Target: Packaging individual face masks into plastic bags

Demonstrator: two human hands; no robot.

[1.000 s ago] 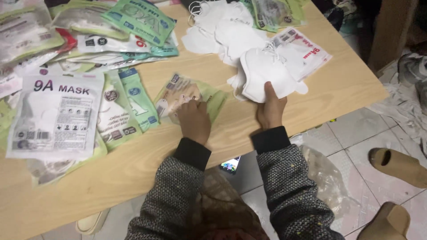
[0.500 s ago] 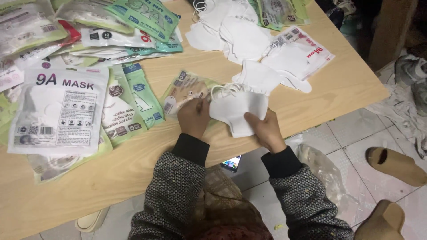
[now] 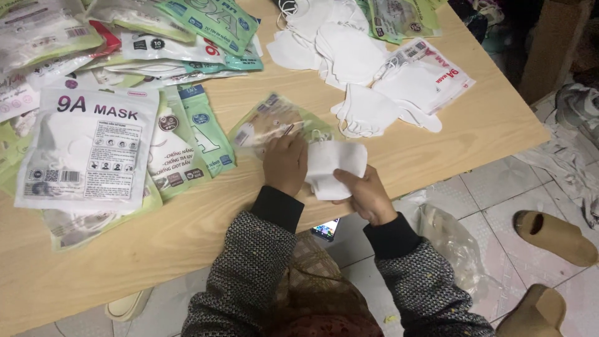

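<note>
— While both hands were over the near edge of the wooden table (image 3: 437, 146), what were they holding?

— A folded white mask (image 3: 334, 163). The right hand (image 3: 365, 192) pinched its near right corner between thumb and fingers, and the left hand (image 3: 285, 163) lay curled against its left side, fingers bent down over a clear packet (image 3: 269, 125) with green trim. I could not tell whether the left fingers gripped the mask or only pressed on it.

— Where did the mask sit, exactly?

— Between the two hands, just inside the table's near edge, touching the packet's right end. Its ear loops showed at the far side.

— And around it?

— Farther off and to the right lay a loose heap of white masks (image 3: 349, 50) — some overlapping a flat white packet with red print (image 3: 437, 78). To the left, a big white pouch (image 3: 87, 150) rested on a spread of green and white packets (image 3: 196, 134), and more packets (image 3: 206, 22) were piled toward the far left corner.

— Anything off the table?

— On the tiled floor (image 3: 493, 193) to the right were two tan slippers (image 3: 555, 237), one near the lower corner only partly in view. A crumpled clear plastic bag (image 3: 452, 243) hung by the right sleeve, and a small lit screen (image 3: 326, 229) showed below the table edge between the arms.

— The sleeves?

— Grey speckled knit with dark cuffs — both forearms reached up from the near side.
</note>
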